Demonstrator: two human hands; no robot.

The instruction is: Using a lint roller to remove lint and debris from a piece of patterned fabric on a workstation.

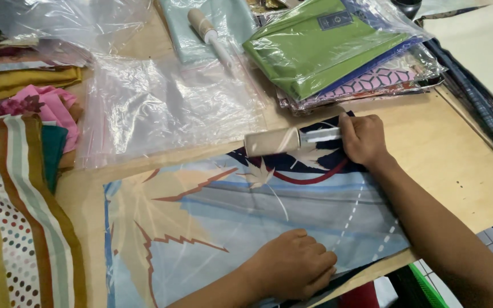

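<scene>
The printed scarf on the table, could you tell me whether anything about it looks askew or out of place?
Slightly: the printed scarf lies askew, its near right corner hanging past the table edge under the left hand. The right hand holds a lint roller on it. No damage shows.

No sleeves on me, both forearms bare right up to the frame edge. My left hand [295, 268] and right hand [363, 138] have no rings, watch or gloves, nails short.
</scene>
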